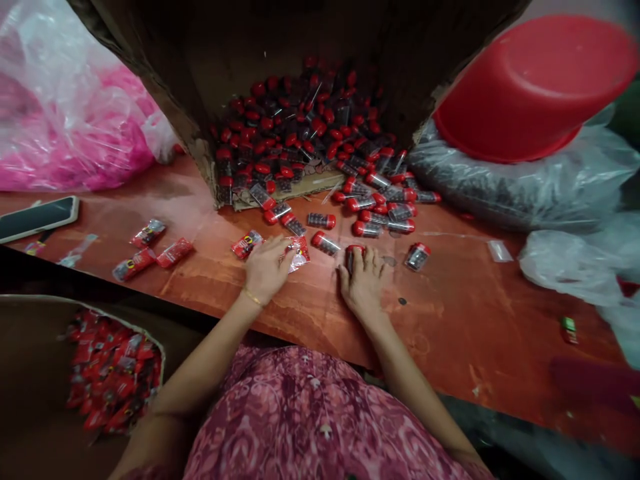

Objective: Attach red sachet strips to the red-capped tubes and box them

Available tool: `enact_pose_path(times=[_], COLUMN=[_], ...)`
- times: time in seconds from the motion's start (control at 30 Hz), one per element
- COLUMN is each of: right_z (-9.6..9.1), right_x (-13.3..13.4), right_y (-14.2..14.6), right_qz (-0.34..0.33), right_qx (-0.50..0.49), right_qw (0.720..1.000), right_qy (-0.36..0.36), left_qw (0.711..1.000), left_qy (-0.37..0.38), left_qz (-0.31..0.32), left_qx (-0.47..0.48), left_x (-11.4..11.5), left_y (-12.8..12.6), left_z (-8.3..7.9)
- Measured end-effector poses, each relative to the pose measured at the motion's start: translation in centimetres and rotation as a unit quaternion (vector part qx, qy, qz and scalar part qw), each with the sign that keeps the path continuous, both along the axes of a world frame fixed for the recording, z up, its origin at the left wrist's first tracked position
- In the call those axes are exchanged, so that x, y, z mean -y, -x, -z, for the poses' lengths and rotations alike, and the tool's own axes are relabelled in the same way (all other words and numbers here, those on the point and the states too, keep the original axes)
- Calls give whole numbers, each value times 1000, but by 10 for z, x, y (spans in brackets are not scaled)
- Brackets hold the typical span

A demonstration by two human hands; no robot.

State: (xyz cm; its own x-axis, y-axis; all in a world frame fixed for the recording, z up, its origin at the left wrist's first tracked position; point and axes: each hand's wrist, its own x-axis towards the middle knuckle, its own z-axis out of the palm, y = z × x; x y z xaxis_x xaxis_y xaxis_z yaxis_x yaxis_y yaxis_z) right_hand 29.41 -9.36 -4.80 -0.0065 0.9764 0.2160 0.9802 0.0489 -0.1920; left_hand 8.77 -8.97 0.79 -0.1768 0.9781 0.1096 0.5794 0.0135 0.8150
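Several btls (367, 229) btwn R hand (365, 280) & box (196, 150), phone (37, 219) far L.

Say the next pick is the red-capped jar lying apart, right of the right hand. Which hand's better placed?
Right, probably. The right hand is close to the lone jar, though partly over another jar. The left hand is farther off, at a red packet, and would likely cross the right.
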Motion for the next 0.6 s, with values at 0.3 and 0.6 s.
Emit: enact_pose_path(times=[0.3,0.6], right_z=[-5,-39], right_x=[0,3], right_y=[-4,49], right_qz=[-23,-99], right_qx=[-48,-534], right_qw=[998,838], right_qy=[-25,50], left_qw=[954,987], left_qy=[16,-53], left_qz=[83,-17], left_qx=[-288,-151], left_x=[-16,8], left_y=[-7,-17], left_z=[26,5])
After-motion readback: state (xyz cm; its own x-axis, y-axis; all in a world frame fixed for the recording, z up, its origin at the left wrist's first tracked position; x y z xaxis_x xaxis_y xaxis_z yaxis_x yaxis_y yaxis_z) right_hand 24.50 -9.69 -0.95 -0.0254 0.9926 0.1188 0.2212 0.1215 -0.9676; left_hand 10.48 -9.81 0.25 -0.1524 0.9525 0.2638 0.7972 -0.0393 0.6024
